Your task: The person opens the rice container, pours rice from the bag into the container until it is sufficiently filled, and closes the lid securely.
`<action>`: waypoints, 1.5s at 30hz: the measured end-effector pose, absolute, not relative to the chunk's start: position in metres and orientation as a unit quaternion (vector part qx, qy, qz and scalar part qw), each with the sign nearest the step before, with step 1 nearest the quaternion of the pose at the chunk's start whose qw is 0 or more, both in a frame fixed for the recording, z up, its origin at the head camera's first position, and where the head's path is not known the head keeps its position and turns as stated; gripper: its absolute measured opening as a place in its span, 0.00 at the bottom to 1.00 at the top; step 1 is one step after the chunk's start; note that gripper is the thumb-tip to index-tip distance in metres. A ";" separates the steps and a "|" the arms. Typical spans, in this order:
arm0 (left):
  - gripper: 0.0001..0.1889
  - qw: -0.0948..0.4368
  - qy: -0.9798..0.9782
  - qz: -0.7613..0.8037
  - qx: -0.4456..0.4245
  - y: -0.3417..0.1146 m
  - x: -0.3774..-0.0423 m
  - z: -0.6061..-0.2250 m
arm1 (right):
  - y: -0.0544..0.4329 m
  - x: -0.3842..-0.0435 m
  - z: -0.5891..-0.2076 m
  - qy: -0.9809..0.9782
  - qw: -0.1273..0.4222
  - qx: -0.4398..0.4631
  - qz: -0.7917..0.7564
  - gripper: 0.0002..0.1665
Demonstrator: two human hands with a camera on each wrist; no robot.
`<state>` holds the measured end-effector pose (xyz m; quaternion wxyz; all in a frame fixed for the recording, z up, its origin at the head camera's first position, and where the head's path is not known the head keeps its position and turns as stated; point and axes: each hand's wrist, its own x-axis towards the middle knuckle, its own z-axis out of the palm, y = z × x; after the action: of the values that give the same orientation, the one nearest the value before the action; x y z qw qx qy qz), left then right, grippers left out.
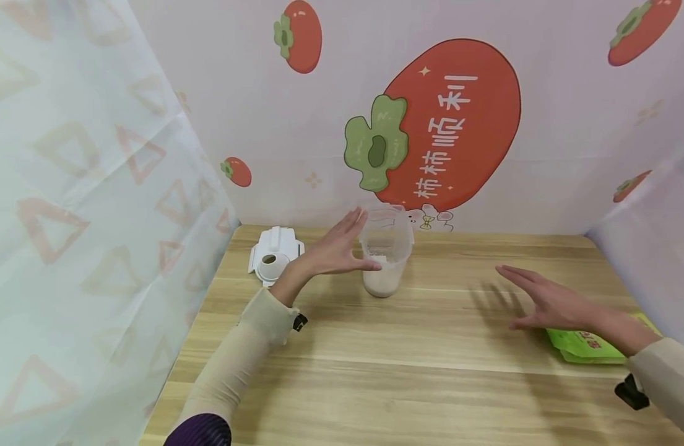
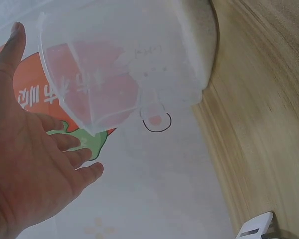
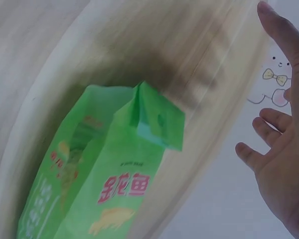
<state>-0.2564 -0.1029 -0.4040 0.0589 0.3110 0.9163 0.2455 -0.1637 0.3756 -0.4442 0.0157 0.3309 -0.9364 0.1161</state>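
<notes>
Wooden tabletop [image 1: 386, 365], printed backdrop [image 1: 458, 124]; left hand [image 1: 337, 249], perhaps against pitcher [image 1: 393, 241], right hand [image 1: 553, 302], both unclenched.

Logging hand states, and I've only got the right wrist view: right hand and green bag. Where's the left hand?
Observer: Head view shows the left hand open at the left side of a clear container; whether it touches, I can't tell.
Operator: Container got anything in it?
Observer: Yes, a white filling in its lower part.
Operator: Anything else on that side?
Observer: A white lid with a round opening, lying on the table left of the container in the head view.
</notes>
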 end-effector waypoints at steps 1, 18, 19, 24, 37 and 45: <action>0.66 0.058 0.916 0.245 0.312 -0.102 -0.257 -0.404 | 0.379 -0.163 -0.444 -0.936 0.020 0.332 0.112 0.71; 0.66 0.067 0.919 0.227 0.315 -0.089 -0.258 -0.407 | 0.442 -0.139 -0.451 -0.944 0.036 0.323 0.063 0.78; 0.66 0.069 0.919 0.227 0.315 -0.088 -0.258 -0.407 | 0.446 -0.137 -0.451 -0.943 0.033 0.323 0.069 0.78; 0.65 0.075 0.919 0.227 0.313 -0.085 -0.257 -0.406 | 0.464 -0.132 -0.456 -0.943 0.050 0.322 0.067 0.81; 0.65 0.088 0.929 0.224 0.280 -0.079 -0.257 -0.411 | 0.495 -0.122 -0.462 -0.960 0.023 0.272 0.066 0.90; 0.68 0.087 0.931 0.224 0.276 -0.077 -0.258 -0.415 | 0.510 -0.118 -0.473 -0.963 0.001 0.265 0.057 0.97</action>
<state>-0.2581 -0.0772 -0.4149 0.0874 0.2762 0.9305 0.2240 -0.1183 0.5103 -0.4726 0.0008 0.2649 -0.9626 0.0572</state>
